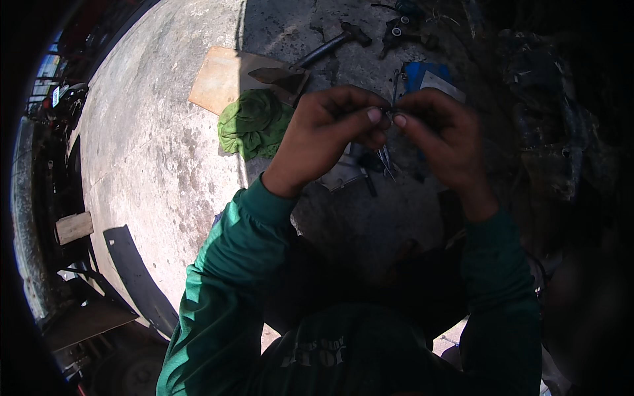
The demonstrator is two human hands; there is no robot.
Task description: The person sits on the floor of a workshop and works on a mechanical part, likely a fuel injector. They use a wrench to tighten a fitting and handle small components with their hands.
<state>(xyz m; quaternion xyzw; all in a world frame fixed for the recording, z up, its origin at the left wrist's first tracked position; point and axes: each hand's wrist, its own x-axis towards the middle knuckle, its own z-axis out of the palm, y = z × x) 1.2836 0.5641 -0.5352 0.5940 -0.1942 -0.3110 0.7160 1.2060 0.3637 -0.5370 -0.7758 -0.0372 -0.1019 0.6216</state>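
1. Between the fingertips of both hands, near the upper middle of the view: a small dark piece [392, 111], mostly covered by the fingers. Its visible part is tiny and near black in the shade; exact shape and material cannot be made out.
2. Left hand [316, 129]: bare, thumb and forefinger pinched on the small dark piece, other fingers curled below. Right hand [445, 132]: bare, thumb and forefinger likewise pinched on it, close against the left fingertips.
3. On the floor below the hands, in shadow: slim pointed silver tools [386, 162] and, beside them, a flat pale grey piece [340, 174]. Just beyond the right hand: a flat bright blue piece [417, 71] and a flat whitish rectangular piece [441, 84].
4. Left of the hands: a crumpled bright green cloth [254, 125], against a flat tan rectangular board [212, 76]. Farther out: a dark metal hammer [328, 49], then a dark metal part with two pale rings [397, 32].
5. Surface: rough grey concrete floor [165, 152], darkly spotted. Sharp light boundary: sunlit left, shaded right.
6. Left margin: a brown wooden block [74, 228], a dark flat strip [139, 280], a long worn pale bar [28, 224]. Right margin: dim grey clutter [548, 125], items not distinguishable.
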